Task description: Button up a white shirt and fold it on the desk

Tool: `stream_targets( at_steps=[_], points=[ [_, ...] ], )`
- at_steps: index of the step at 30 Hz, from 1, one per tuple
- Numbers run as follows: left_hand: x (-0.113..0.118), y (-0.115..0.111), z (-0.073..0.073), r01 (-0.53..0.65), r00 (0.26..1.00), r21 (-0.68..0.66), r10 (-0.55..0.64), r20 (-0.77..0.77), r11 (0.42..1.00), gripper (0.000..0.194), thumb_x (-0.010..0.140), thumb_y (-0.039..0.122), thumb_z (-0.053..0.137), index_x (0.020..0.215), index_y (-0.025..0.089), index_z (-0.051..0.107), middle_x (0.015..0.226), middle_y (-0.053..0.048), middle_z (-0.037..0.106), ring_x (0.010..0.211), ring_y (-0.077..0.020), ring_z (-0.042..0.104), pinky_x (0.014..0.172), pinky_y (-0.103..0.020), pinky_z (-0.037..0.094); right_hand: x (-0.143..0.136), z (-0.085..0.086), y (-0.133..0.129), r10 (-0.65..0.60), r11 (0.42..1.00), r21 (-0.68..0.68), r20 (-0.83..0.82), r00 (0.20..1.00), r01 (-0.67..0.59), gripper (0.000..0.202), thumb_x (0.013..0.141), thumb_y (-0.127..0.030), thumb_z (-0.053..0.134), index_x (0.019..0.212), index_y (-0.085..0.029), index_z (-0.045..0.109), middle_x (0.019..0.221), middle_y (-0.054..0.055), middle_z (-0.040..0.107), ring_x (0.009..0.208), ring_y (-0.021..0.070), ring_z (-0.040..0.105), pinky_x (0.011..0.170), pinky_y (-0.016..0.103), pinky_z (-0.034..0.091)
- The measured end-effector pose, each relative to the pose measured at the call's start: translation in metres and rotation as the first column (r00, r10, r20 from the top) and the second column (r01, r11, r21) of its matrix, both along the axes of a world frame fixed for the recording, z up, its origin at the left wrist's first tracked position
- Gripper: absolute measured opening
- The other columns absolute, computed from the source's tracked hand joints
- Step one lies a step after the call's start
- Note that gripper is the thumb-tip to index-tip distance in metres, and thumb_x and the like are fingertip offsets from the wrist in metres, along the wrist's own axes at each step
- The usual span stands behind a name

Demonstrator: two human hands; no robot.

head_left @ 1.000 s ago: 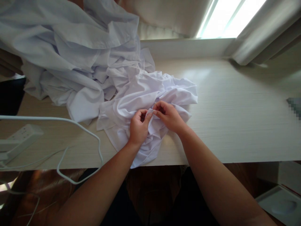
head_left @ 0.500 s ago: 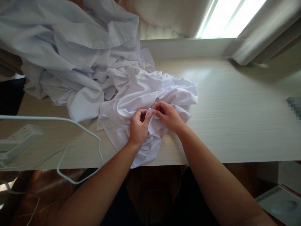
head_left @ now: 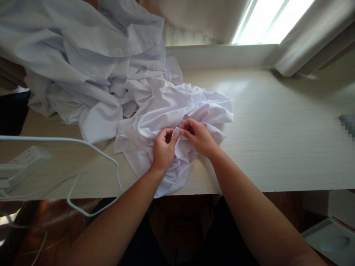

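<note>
A crumpled white garment (head_left: pixel 166 107) lies on the pale table in front of me, with its lower tip at the table's front edge. My left hand (head_left: pixel 164 147) pinches a small fold of it between thumb and fingers. Close against it on the right, my right hand (head_left: pixel 198 136) pinches the same bit of cloth, the two thumb tips almost touching. Whatever lies inside the pinched fold is too small to make out. Behind and to the left, a large heap of white cloth (head_left: pixel 83 62) adjoins the garment.
At the left are a white power strip (head_left: pixel 26 162) and a looping white cable (head_left: pixel 118 173) that hangs over the front edge of the table (head_left: pixel 283 140). A grey curtain (head_left: pixel 305 44) hangs at the back right, beside a bright window.
</note>
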State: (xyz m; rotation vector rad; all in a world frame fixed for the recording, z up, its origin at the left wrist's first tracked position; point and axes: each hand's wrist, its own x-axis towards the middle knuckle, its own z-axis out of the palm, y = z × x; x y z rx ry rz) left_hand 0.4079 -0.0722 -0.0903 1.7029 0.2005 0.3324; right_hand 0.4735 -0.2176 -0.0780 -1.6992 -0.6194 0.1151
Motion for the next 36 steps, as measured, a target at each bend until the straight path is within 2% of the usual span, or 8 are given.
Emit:
stream_targets(
  at_steps=[17,36],
  points=[
    [0.0000,-0.0014,-0.0022,-0.031,0.999,-0.011,0.030,-0.015,0.999,0.034,0.084,0.048,0.069,0.098,0.018,0.067,0.092,-0.005,0.068,0.080,-0.0149,0.062,0.074,-0.027,0.048,-0.0024,-0.0031,0.0046,-0.062,0.997,-0.052,0.022,0.998,0.064,0.005,0.089,-0.026,0.058,0.090,-0.021,0.058,0.082,0.001,0.060,0.076,0.0155,0.054,0.073,0.029,0.044],
    [-0.0014,-0.0030,0.0030,-0.033,0.999,0.032,0.032,0.003,0.999,0.032,0.085,0.048,0.069,0.097,0.018,0.066,0.089,-0.005,0.067,0.077,-0.0141,0.059,0.072,-0.026,0.047,-0.0046,-0.0026,0.0048,-0.048,0.996,-0.070,0.050,0.998,0.051,0.003,0.092,-0.025,0.054,0.092,-0.022,0.054,0.082,0.000,0.056,0.078,0.0162,0.052,0.074,0.029,0.043]
  ],
)
